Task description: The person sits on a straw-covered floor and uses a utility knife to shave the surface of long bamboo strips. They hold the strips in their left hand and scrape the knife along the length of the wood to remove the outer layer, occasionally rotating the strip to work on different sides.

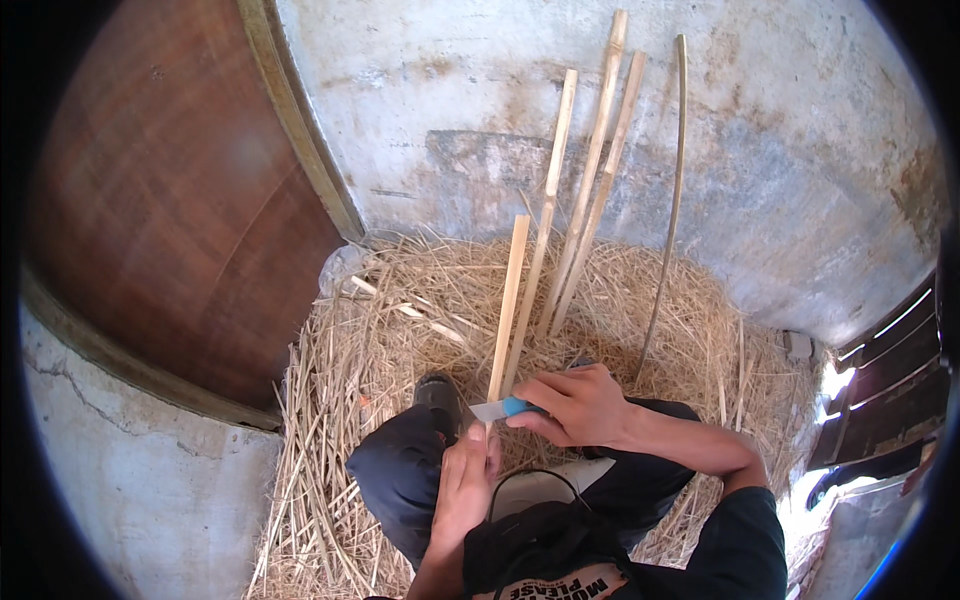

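Observation:
My left hand (465,483) is closed around the lower end of a pale bamboo strip (510,300), which rises away from me between my knees. In my right hand (580,405) is a knife with a blue handle (518,405). Its short, wide blade (488,411) points left and lies against the strip, just above my left fingertips. Part of the handle is hidden under my right fingers. Whether the edge has bitten into the bamboo I cannot tell.
Several longer bamboo strips (600,130) and a thin, darker stick (680,150) lean on the stained wall (800,150). Straw and shavings (400,270) cover the floor. A brown wooden door (180,200) is at the left, dark slats (885,385) at the right.

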`<action>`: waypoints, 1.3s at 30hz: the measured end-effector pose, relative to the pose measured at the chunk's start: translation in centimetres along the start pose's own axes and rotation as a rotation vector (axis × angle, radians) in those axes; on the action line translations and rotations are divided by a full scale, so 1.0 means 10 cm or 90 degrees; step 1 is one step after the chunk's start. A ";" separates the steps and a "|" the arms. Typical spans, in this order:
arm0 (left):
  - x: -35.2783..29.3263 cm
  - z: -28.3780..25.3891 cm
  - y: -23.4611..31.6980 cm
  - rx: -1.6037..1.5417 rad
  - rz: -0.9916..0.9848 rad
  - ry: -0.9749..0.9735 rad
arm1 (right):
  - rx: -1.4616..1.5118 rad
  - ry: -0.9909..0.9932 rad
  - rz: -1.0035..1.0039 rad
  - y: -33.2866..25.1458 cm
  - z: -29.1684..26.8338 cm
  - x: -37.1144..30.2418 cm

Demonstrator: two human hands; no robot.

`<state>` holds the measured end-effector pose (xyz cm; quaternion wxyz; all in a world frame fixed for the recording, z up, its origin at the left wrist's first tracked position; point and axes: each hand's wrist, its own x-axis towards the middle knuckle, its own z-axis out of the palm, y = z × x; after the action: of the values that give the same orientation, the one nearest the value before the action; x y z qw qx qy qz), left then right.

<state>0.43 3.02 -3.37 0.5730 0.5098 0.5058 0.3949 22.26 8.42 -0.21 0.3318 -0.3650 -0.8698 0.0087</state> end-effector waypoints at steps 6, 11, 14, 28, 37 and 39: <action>-0.02 0.03 -0.01 -0.026 -0.005 -0.040 | -0.009 0.014 -0.007 0.01 0.00 -0.01; -0.02 0.02 -0.08 -0.024 -0.010 -0.048 | -0.032 0.008 0.004 0.02 -0.03 0.00; -0.03 0.03 -0.08 -0.014 -0.013 -0.037 | -0.038 0.013 -0.011 0.03 -0.03 0.01; -0.31 -0.16 -0.23 0.094 -0.028 -0.023 | -0.024 0.237 0.197 0.78 -0.34 0.10; -0.06 0.06 0.12 0.141 0.095 0.061 | -0.016 0.004 0.010 0.00 0.00 -0.07; -0.05 0.10 0.12 0.165 0.118 0.077 | -0.015 0.005 0.018 -0.01 0.00 -0.06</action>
<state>1.38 2.55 -2.12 0.4320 0.5991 0.5370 0.4076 22.53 7.92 -0.50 0.3309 -0.3813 -0.8632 0.0020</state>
